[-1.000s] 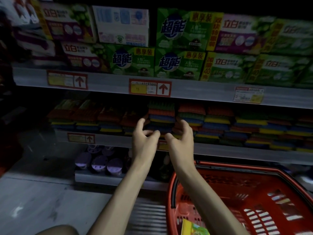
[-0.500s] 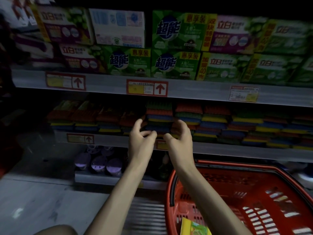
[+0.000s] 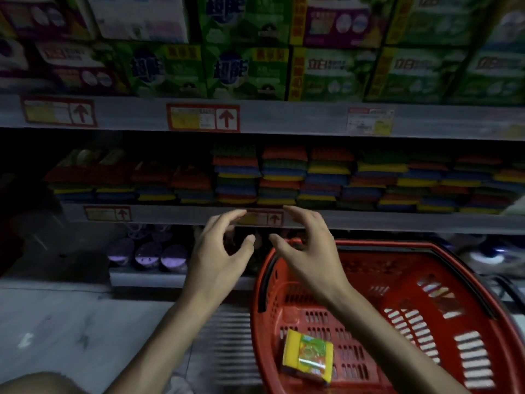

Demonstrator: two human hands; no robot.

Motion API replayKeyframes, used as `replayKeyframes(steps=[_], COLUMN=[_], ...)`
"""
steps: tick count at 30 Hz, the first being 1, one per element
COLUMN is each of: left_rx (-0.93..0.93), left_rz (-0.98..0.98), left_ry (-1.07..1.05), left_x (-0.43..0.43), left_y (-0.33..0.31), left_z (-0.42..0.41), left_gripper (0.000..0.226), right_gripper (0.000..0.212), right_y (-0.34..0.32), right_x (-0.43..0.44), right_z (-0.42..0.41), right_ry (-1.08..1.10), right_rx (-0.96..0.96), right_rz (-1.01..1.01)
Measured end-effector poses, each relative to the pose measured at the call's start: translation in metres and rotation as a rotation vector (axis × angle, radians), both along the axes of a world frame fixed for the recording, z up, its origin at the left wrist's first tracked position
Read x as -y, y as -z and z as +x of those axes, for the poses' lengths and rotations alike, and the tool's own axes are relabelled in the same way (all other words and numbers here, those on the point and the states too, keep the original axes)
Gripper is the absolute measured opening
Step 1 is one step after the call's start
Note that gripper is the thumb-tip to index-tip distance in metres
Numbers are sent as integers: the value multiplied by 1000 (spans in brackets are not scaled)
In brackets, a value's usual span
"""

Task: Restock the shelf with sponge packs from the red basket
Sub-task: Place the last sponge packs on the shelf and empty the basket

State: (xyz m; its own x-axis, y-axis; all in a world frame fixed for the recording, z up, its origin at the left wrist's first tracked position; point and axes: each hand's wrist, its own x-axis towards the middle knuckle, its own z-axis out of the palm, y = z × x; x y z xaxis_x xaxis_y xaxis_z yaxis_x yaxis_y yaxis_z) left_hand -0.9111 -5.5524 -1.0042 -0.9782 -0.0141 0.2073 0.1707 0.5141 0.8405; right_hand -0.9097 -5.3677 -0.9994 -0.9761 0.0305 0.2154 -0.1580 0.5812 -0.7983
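Dim shelf [image 3: 369, 220] of stacked sponges [image 3: 284, 174], red basket [image 3: 426, 263] holding one yellow sponge pack [image 3: 308, 355]

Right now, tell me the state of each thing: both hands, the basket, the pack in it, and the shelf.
Left hand: open, fingers loosely curved, holding nothing, in front of the shelf edge.
Right hand: open, holding nothing, over the basket's rim.
Basket: upright, one pack in view inside.
Pack: wrapped, lying flat on the basket floor.
Shelf: stocked with sponge stacks, lower on the left.
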Motion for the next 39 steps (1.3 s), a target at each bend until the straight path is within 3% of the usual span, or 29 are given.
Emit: replayKeyframes(steps=[6, 15, 18, 21, 25, 28, 32, 37, 39], left_rx=[7, -70, -32, -3, 5, 5, -5, -14, -51], left_rz=[-386, -837, -890, -879, -886, -893, -905, -949, -961], left_ry=[182, 466, 470, 445, 437, 433, 427, 422, 411], left_x=[-29, -42, -40, -42, -46, -47, -47, -48, -48], left_y=[31, 97, 101, 104, 105, 105, 104, 102, 101], left_z=[30, 50, 50, 51, 52, 51, 53, 53, 53], left_gripper=[48, 52, 52, 51, 54, 55, 56, 57, 57], right_gripper=[56, 89, 98, 90, 77, 85, 78, 103, 98], right_y=[52, 179, 207, 228, 253, 260, 258, 244, 228], right_x=[-68, -97, -93, -96, -99, -99, -102, -102, -105], right_z=[30, 28, 20, 10, 14, 20, 20, 25, 24], right_ry=[-139, -454, -509, -501, -553, -535, -511, -413, -401], right_rx=[194, 892, 1016, 1167, 1218, 1144, 1156, 1039, 957], right_rz=[284, 687, 684, 604, 658, 682, 662, 655, 660])
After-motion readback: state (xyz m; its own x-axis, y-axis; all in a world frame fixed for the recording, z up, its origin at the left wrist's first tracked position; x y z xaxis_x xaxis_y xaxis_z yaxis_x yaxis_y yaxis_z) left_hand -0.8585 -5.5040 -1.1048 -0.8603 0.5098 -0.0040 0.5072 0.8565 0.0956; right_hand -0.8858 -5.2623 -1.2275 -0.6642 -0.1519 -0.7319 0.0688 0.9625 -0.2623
